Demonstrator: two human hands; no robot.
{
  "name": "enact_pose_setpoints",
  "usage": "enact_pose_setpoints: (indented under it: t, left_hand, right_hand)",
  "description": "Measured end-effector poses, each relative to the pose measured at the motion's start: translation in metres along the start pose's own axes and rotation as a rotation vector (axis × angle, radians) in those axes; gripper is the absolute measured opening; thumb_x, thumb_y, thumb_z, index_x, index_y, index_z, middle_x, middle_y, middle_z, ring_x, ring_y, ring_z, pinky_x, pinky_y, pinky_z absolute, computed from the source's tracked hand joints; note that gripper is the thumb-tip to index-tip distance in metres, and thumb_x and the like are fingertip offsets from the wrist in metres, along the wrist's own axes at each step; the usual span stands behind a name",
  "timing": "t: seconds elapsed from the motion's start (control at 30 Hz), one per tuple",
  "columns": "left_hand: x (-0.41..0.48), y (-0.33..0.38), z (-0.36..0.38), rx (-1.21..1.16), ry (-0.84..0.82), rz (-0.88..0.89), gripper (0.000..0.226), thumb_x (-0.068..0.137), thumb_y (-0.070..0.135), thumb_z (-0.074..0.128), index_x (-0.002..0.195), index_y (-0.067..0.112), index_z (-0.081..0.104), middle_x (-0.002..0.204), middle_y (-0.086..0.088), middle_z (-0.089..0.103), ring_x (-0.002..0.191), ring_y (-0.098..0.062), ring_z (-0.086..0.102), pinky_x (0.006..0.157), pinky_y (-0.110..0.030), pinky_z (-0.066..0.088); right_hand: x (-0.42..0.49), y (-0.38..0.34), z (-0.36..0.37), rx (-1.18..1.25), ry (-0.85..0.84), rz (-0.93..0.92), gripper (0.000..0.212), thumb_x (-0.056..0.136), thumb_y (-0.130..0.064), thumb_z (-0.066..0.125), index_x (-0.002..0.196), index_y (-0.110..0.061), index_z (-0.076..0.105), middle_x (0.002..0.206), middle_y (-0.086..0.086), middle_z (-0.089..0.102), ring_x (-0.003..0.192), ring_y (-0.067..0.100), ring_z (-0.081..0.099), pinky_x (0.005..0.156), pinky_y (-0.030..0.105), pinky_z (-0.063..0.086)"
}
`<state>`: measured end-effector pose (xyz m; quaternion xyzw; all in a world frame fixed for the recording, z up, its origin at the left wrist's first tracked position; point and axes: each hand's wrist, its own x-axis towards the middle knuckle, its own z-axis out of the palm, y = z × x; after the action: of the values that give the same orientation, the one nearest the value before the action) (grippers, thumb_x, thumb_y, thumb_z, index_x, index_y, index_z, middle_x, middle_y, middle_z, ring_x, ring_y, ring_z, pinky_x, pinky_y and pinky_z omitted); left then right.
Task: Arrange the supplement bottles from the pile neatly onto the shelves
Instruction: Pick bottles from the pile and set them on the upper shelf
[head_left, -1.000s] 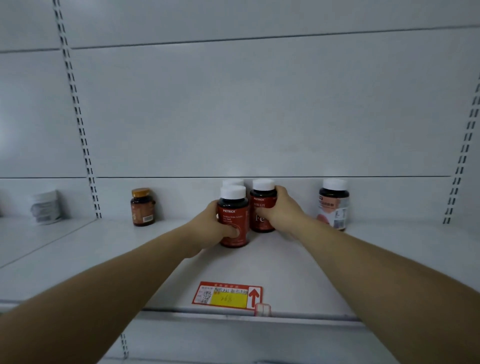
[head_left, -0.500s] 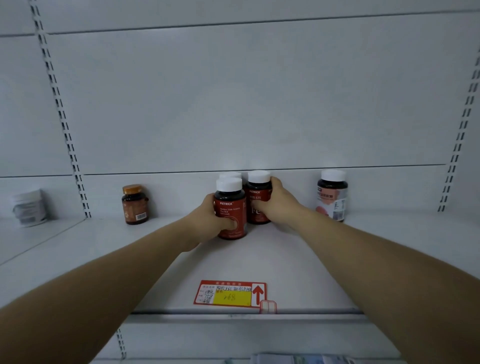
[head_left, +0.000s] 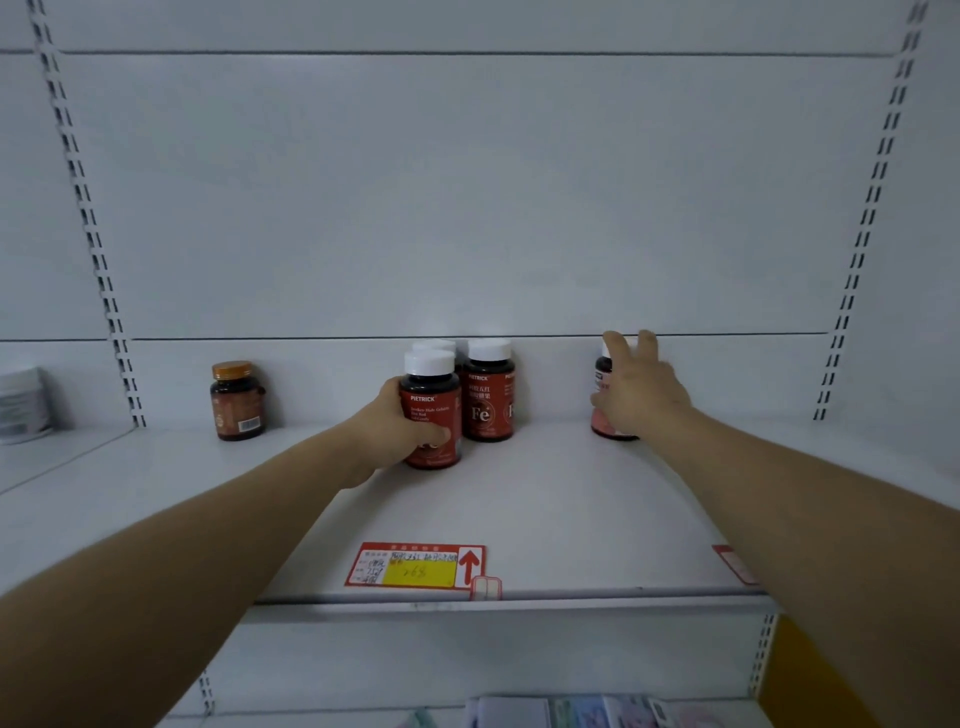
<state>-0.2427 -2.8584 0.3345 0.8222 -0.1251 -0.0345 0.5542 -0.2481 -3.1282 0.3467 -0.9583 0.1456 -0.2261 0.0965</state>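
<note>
The left hand (head_left: 395, 431) grips the front red bottle (head_left: 431, 410), which stands upright on the shelf (head_left: 545, 509). Its fingers (head_left: 439, 434) are clamped round the lower label. A rear bottle (head_left: 435, 347) stands right behind it and the Fe bottle (head_left: 488, 395) just beside it on the right. A small nudge back and a twist to face the label forward would likely square this cluster. The push should stay low and gentle so that the neighbours do not tip.

The right hand (head_left: 636, 389) is at the pink-label bottle (head_left: 602, 384), fingers (head_left: 618, 345) spread apart and holding nothing. Whether they touch it I cannot tell. This bottle stands well apart from the red group, so it probably needs sliding left into line.

Further off, a white tub (head_left: 21, 402) sits on the neighbouring shelf at far left and an amber bottle (head_left: 236, 402) stands alone near the back wall. A red price tag (head_left: 415, 566) lies at the front edge. Nothing blocks the gap between the groups.
</note>
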Motion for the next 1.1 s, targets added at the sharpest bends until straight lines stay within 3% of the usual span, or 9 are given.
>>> enact_pose_setpoints:
  t: [0.07, 0.23, 0.3, 0.37, 0.43, 0.57, 0.7, 0.8, 1.1]
  left_hand:
    - [0.001, -0.001, 0.002, -0.002, 0.015, -0.007, 0.075, 0.079, -0.003, 0.068, 0.139, 0.020, 0.029, 0.120, 0.000, 0.051, 0.111, -0.020, 0.049, 0.100, -0.040, 0.040]
    - [0.004, -0.002, 0.002, 0.014, 0.028, -0.028, 0.081, 0.077, -0.002, 0.070, 0.141, 0.020, 0.026, 0.128, -0.003, 0.050, 0.116, -0.023, 0.049, 0.103, -0.044, 0.041]
    - [0.002, -0.001, 0.000, 0.030, 0.023, -0.042, 0.086, 0.077, 0.001, 0.072, 0.144, 0.022, 0.022, 0.134, -0.004, 0.047, 0.116, -0.022, 0.048, 0.103, -0.043, 0.041]
    - [-0.002, 0.001, -0.005, 0.059, 0.022, -0.061, 0.093, 0.079, 0.010, 0.074, 0.148, 0.025, 0.013, 0.146, -0.005, 0.037, 0.122, -0.023, 0.045, 0.104, -0.042, 0.040]
    - [-0.008, 0.004, -0.016, 0.134, 0.038, -0.072, 0.097, 0.081, 0.024, 0.073, 0.150, 0.031, 0.006, 0.155, -0.006, 0.024, 0.134, -0.027, 0.037, 0.108, -0.043, 0.035]
    - [-0.033, 0.009, -0.058, 0.366, 0.078, -0.061, 0.091, 0.082, 0.039, 0.070, 0.150, 0.034, 0.008, 0.157, -0.003, 0.020, 0.134, -0.027, 0.037, 0.109, -0.042, 0.034]
    - [-0.082, 0.003, -0.123, 0.655, 0.171, -0.035, 0.083, 0.081, 0.041, 0.069, 0.147, 0.027, 0.023, 0.138, 0.003, 0.042, 0.112, -0.018, 0.051, 0.096, -0.028, 0.039]
    - [-0.133, -0.015, -0.180, 0.780, 0.245, -0.072, 0.080, 0.084, 0.043, 0.066, 0.148, 0.026, 0.021, 0.149, 0.000, 0.035, 0.130, -0.022, 0.042, 0.103, -0.030, 0.033]
    - [-0.201, -0.080, -0.308, 0.829, 0.275, -0.192, 0.084, 0.083, 0.050, 0.064, 0.149, 0.028, 0.017, 0.154, -0.004, 0.028, 0.135, -0.025, 0.038, 0.108, -0.037, 0.031]
  right_hand:
    - [0.000, 0.008, 0.001, 0.037, 0.025, -0.031, 0.064, 0.090, -0.024, 0.060, 0.142, -0.026, 0.023, 0.151, 0.011, 0.005, 0.115, 0.039, 0.044, 0.078, 0.034, 0.038]
    - [0.008, 0.041, -0.004, 0.025, 0.043, 0.034, 0.063, 0.090, -0.022, 0.059, 0.141, -0.027, 0.022, 0.152, 0.010, 0.001, 0.111, 0.037, 0.044, 0.077, 0.036, 0.042]
    - [0.007, 0.048, -0.007, -0.020, 0.014, 0.071, 0.069, 0.089, -0.029, 0.060, 0.144, -0.030, 0.018, 0.155, 0.007, -0.003, 0.126, 0.039, 0.034, 0.090, 0.042, 0.041]
    - [0.007, 0.043, -0.011, -0.131, 0.034, 0.047, 0.079, 0.089, -0.043, 0.058, 0.148, -0.031, 0.007, 0.158, 0.007, -0.007, 0.143, 0.038, 0.009, 0.110, 0.052, 0.023]
    - [0.007, 0.023, -0.017, -0.196, 0.077, -0.066, 0.084, 0.090, -0.052, 0.052, 0.152, -0.027, 0.001, 0.160, 0.008, -0.008, 0.147, 0.033, -0.006, 0.117, 0.052, 0.007]
    - [-0.002, -0.057, -0.029, -0.091, 0.097, -0.290, 0.079, 0.090, -0.056, 0.048, 0.152, -0.021, 0.012, 0.159, 0.010, 0.008, 0.146, 0.031, 0.006, 0.118, 0.048, 0.012]
    - [-0.030, -0.165, -0.036, 0.047, 0.044, -0.501, 0.063, 0.091, -0.038, 0.050, 0.147, -0.019, 0.027, 0.148, 0.008, 0.033, 0.135, 0.029, 0.031, 0.109, 0.042, 0.030]
    - [-0.056, -0.248, -0.036, 0.092, 0.040, -0.611, 0.054, 0.093, -0.026, 0.044, 0.144, -0.017, 0.031, 0.143, 0.009, 0.039, 0.129, 0.030, 0.037, 0.101, 0.040, 0.035]
    - [-0.103, -0.386, -0.008, 0.071, -0.050, -0.617, 0.059, 0.092, -0.042, 0.045, 0.145, -0.020, 0.031, 0.140, 0.009, 0.041, 0.126, 0.031, 0.039, 0.096, 0.040, 0.038]
